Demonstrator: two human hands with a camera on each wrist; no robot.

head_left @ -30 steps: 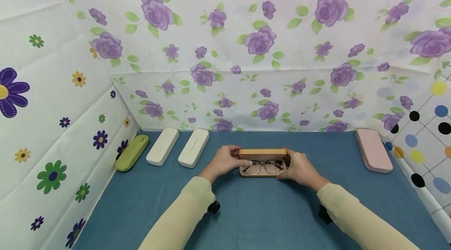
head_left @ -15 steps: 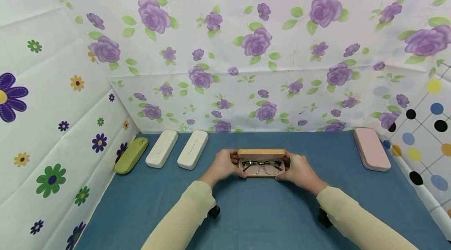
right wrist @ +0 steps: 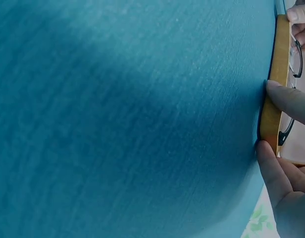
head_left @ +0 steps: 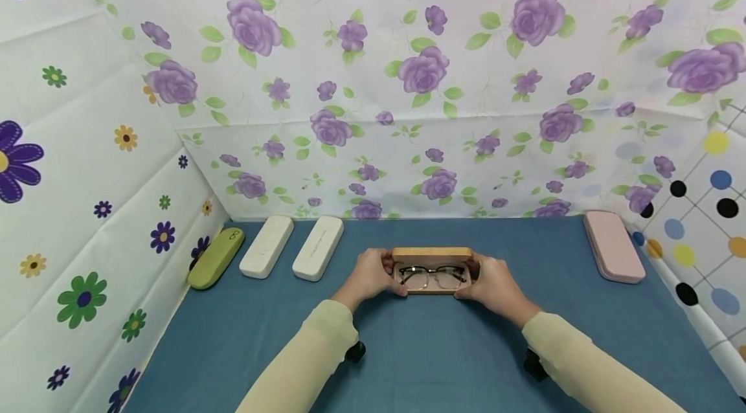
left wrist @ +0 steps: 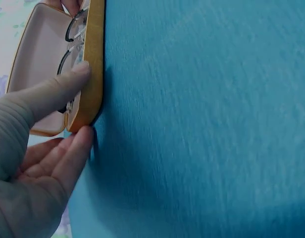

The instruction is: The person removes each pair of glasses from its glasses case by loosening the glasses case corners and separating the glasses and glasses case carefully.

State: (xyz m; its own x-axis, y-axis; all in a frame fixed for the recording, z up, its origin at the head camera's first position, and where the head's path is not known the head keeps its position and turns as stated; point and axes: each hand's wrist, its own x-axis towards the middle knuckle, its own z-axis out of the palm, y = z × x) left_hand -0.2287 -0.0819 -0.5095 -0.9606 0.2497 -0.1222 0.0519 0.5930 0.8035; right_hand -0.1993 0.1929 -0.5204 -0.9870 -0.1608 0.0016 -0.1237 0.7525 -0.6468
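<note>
A mustard-yellow glasses case (head_left: 432, 251) stands with its lid raised at mid-table, its pale lining facing me. Inside lies a pair of glasses (head_left: 432, 270) with dark upper rims and clear lenses. My left hand (head_left: 372, 274) holds the case's left end, thumb at the front edge and fingers around the side toward the back. In the left wrist view, the thumb (left wrist: 68, 84) lies over the rim of the case's front wall (left wrist: 94, 64). On the other end, my right hand (head_left: 495, 283) grips likewise; its thumb (right wrist: 286, 96) presses the front wall in the right wrist view.
Left of the case, two white glasses cases (head_left: 267, 247) and a green one (head_left: 216, 259) lie along the back of the blue tabletop (head_left: 431, 355). A pink case (head_left: 614, 246) lies at the right. Patterned cloth walls (head_left: 350, 76) enclose the back and sides.
My left thumb has come down from over the glasses to the case's front edge. The right hand keeps its hold, and the case and its raised lid look nearly unchanged.
</note>
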